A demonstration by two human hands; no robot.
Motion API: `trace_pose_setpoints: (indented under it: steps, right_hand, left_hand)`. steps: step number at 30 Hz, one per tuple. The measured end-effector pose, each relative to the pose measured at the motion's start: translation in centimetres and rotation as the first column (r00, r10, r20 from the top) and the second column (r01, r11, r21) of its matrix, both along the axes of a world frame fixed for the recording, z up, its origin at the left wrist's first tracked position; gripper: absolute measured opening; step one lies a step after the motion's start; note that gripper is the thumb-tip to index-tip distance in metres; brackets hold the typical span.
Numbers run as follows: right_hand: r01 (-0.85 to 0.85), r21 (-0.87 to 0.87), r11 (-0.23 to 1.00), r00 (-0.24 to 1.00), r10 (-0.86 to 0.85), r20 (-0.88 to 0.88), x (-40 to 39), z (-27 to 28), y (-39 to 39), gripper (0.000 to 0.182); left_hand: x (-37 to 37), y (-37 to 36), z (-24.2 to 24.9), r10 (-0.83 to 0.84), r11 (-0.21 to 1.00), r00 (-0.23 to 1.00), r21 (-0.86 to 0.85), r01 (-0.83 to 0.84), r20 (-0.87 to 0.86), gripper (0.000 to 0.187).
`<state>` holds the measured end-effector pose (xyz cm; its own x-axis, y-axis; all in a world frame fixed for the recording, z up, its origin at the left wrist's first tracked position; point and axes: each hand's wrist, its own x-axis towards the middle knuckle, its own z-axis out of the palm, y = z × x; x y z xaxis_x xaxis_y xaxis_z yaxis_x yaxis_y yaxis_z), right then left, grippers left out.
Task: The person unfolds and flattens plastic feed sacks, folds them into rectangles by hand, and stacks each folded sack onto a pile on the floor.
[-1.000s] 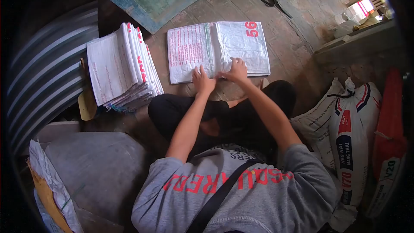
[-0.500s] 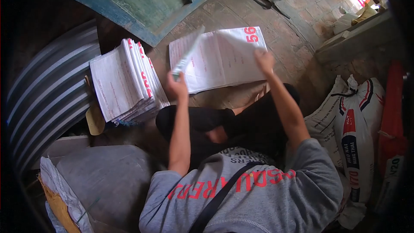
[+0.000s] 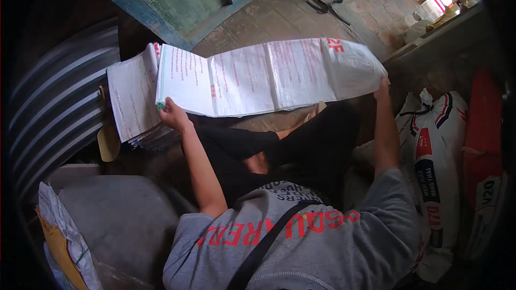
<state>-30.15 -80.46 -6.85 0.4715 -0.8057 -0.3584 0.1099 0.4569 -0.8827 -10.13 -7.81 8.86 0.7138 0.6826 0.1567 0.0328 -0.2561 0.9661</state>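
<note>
A white woven plastic sack [image 3: 242, 80] with red print and fold creases stretches out lengthwise between my hands, above my crossed legs. My left hand [image 3: 176, 115] pinches its left end, beside a green-edged corner. At the far right, my right hand [image 3: 382, 88] grips the other end, where the sack curves and bulges. Under the sack's left end, partly covered, stands a stack of folded white sacks [image 3: 129, 94]. The floor directly behind the raised sack is hidden.
Corrugated grey sheeting [image 3: 64, 86] curves along the left, with a yellowish flat blade [image 3: 109, 144] beside it. Filled sacks [image 3: 438, 166] and a red bag [image 3: 480, 129] stand at my right. A blue-green wooden panel [image 3: 172, 5] is ahead. A black strap [image 3: 329, 8] lies on the brick floor.
The sack was folded on the floor, its flaps lifted by both hands. Now it is unfolded to full length, my left hand moved left and my right hand moved right.
</note>
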Motion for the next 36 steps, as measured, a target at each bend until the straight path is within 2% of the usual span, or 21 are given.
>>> trace_pose_setpoints:
  steps: [2, 5, 6, 9, 10, 11, 12, 14, 16, 17, 18, 19, 21, 23, 26, 27, 28, 31, 32, 34, 36]
  right_hand:
    - [0.149, -0.067, 0.987, 0.976, -0.158, -0.149, 1.6, 1.8, 1.7, 0.048]
    - [0.073, -0.367, 0.928, 0.987, -0.118, -0.104, 4.1, 6.1, 6.6, 0.046]
    - [-0.017, -0.462, 0.886, 0.981, -0.075, -0.181, 5.0, 6.8, 7.6, 0.04]
    - [-0.358, -0.473, 0.805, 0.923, 0.228, -0.31, 6.7, 12.3, 14.7, 0.034]
    - [-0.481, -0.457, 0.748, 0.87, 0.344, -0.353, 7.1, 12.8, 16.2, 0.032]
    - [-0.575, -0.454, 0.681, 0.817, 0.504, -0.28, 7.6, 13.4, 18.3, 0.032]
    - [-0.683, -0.483, 0.549, 0.721, 0.611, -0.327, 8.0, 14.3, 20.0, 0.03]
    - [-0.833, -0.442, 0.332, 0.53, 0.705, -0.471, 9.1, 14.4, 23.2, 0.037]
    - [-0.914, -0.402, 0.059, 0.359, 0.579, -0.732, 10.5, 13.3, 25.6, 0.057]
    - [-0.955, -0.285, -0.083, 0.201, 0.528, -0.825, 10.9, 12.9, 26.5, 0.064]
    - [-0.967, -0.195, -0.163, 0.099, 0.466, -0.879, 11.4, 12.5, 27.6, 0.07]
    - [-0.967, -0.099, -0.236, -0.001, 0.393, -0.92, 11.8, 12.1, 28.4, 0.075]
    - [-0.97, -0.007, -0.243, -0.08, 0.347, -0.934, 12.2, 10.6, 29.3, 0.078]
    - [-0.974, -0.062, -0.218, -0.02, 0.357, -0.934, 12.0, 8.6, 29.4, 0.075]
    - [-0.978, -0.133, -0.159, 0.055, 0.417, -0.907, 11.0, 4.7, 28.9, 0.065]
    - [-0.958, -0.188, -0.218, 0.088, 0.402, -0.912, 10.3, 3.0, 28.5, 0.066]
    - [-0.93, -0.241, -0.276, 0.122, 0.388, -0.914, 9.4, 1.6, 28.1, 0.067]
    - [-0.892, -0.283, -0.353, 0.186, 0.283, -0.941, 8.2, 3.2, 29.3, 0.076]
    - [-0.881, -0.302, -0.365, 0.224, 0.242, -0.944, 8.1, 4.0, 29.8, 0.078]
    - [-0.869, -0.292, -0.4, 0.24, 0.176, -0.955, 8.5, 4.7, 30.3, 0.081]
    - [-0.867, -0.319, -0.384, 0.265, 0.187, -0.946, 8.4, 3.5, 30.6, 0.084]
  left_hand:
    - [-0.1, -0.6, -0.7, -0.065, 0.997, 0.997, 0.032, 0.064, 0.044, 0.03]
    - [-0.3, -1.2, -2.1, -0.153, 0.988, 0.984, -0.016, 0.155, 0.091, 0.031]
    - [-0.3, -1.5, -2.3, -0.17, 0.983, 0.98, -0.053, 0.176, 0.107, 0.031]
    - [-0.3, -1.4, -3.4, -0.227, 0.967, 0.957, -0.079, 0.244, 0.181, 0.031]
    - [-0.2, -1.7, -3.7, -0.227, 0.966, 0.951, -0.073, 0.247, 0.212, 0.031]
    - [-0.2, -2.0, -3.9, -0.228, 0.966, 0.943, -0.068, 0.251, 0.243, 0.031]
    - [-0.3, -2.6, -3.4, -0.229, 0.967, 0.945, -0.059, 0.249, 0.235, 0.032]
    - [-0.8, -3.9, -2.1, -0.226, 0.97, 0.95, -0.044, 0.241, 0.217, 0.033]
    - [-1.0, -4.4, -3.2, -0.21, 0.977, 0.977, 0.056, 0.208, 0.037, 0.034]
    - [-1.3, -4.8, -3.0, -0.192, 0.974, 0.98, 0.11, 0.197, -0.053, 0.035]
    - [-1.8, -5.9, -3.3, -0.282, 0.959, 0.959, -0.019, 0.282, -0.03, 0.039]
    - [-2.7, -7.3, -3.0, -0.351, 0.929, 0.931, -0.086, 0.36, 0.103, 0.042]
    - [-3.2, -7.9, -5.6, -0.546, 0.838, 0.836, 0.05, 0.544, 0.059, 0.045]
    - [-5.4, -9.9, -4.5, -0.71, 0.704, 0.702, 0.04, 0.709, 0.062, 0.049]
    - [-6.1, -10.6, -7.7, -0.887, 0.446, 0.451, 0.062, 0.893, -0.1, 0.06]
    - [-6.7, -10.7, -7.5, -0.923, 0.346, 0.354, 0.074, 0.935, -0.15, 0.063]
    - [-6.9, -10.9, -7.7, -0.943, 0.305, 0.308, 0.037, 0.952, -0.126, 0.064]
    - [-5.6, -9.2, -12.1, -0.857, 0.255, 0.3, 0.161, 0.953, -0.419, 0.066]
    - [-5.2, -8.7, -12.3, -0.786, 0.343, 0.412, 0.23, 0.911, -0.461, 0.065]
    - [-4.3, -8.3, -11.1, -0.435, 0.568, 0.514, 0.219, 0.794, -0.739, 0.066]
    - [-2.7, -7.6, -13.8, -0.2, 0.634, 0.441, 0.227, 0.739, -0.875, 0.067]
